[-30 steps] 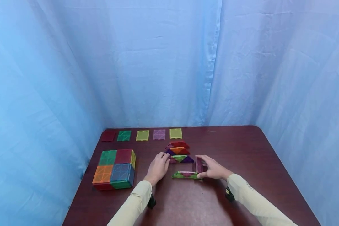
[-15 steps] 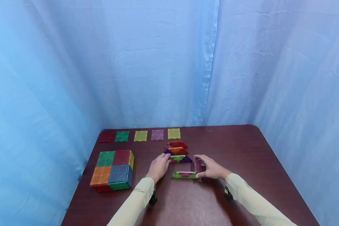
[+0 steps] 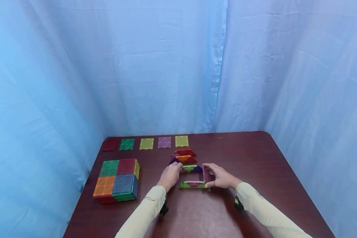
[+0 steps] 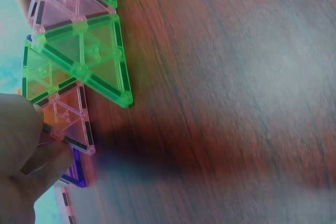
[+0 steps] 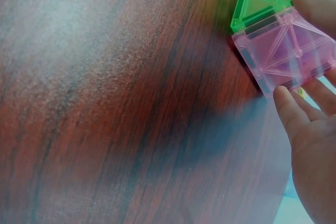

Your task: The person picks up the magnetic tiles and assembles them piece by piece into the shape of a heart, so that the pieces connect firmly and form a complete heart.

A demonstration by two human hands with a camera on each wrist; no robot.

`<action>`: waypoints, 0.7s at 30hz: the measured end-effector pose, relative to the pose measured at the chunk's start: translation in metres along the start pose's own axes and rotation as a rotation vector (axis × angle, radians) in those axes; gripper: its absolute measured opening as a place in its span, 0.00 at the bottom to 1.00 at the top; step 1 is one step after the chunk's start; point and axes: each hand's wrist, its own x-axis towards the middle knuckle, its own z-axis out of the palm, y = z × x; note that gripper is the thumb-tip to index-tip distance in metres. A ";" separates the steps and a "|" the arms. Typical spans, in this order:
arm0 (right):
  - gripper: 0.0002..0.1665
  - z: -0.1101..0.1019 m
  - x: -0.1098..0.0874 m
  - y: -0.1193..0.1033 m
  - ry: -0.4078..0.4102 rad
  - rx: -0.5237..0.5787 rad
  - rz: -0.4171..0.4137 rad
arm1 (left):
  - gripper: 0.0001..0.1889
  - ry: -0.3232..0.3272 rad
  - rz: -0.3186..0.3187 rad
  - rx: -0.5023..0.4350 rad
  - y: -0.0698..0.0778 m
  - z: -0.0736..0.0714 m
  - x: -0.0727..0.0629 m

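My left hand (image 3: 170,175) pinches the left end of an upright row of magnetic triangle tiles (image 3: 190,168), pink, green and purple; the pink triangle (image 4: 65,115) shows beside the thumb in the left wrist view. Opposite it, my right hand (image 3: 224,177) grips an upright pink square magnetic tile (image 5: 289,51), thumb at the near edge and fingers at the far one. A nearer row of green and pink triangles (image 3: 191,184) stands with its right end at the square's near edge. The farther row's purple end lies right at the square's far edge.
Behind stand an orange-and-purple row (image 3: 185,159) and a red row (image 3: 185,152). A low box of coloured square tiles (image 3: 119,180) sits on the left. Several flat square tiles (image 3: 146,143) line the table's back edge, before blue curtains (image 3: 166,66).
My left hand has slid the pink, green and purple row rightward, up to the pink square. The right hand stays in place around the square. The head view has shifted slightly.
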 end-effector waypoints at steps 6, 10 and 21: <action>0.58 0.000 0.001 -0.001 -0.006 -0.026 -0.031 | 0.03 -0.011 0.014 -0.008 0.005 0.006 0.002; 0.59 0.000 0.002 0.000 0.000 -0.062 -0.046 | 0.02 0.001 0.022 -0.013 0.007 0.009 0.003; 0.58 0.002 0.001 0.002 0.006 -0.083 -0.011 | 0.09 0.049 0.024 0.011 0.001 0.006 -0.002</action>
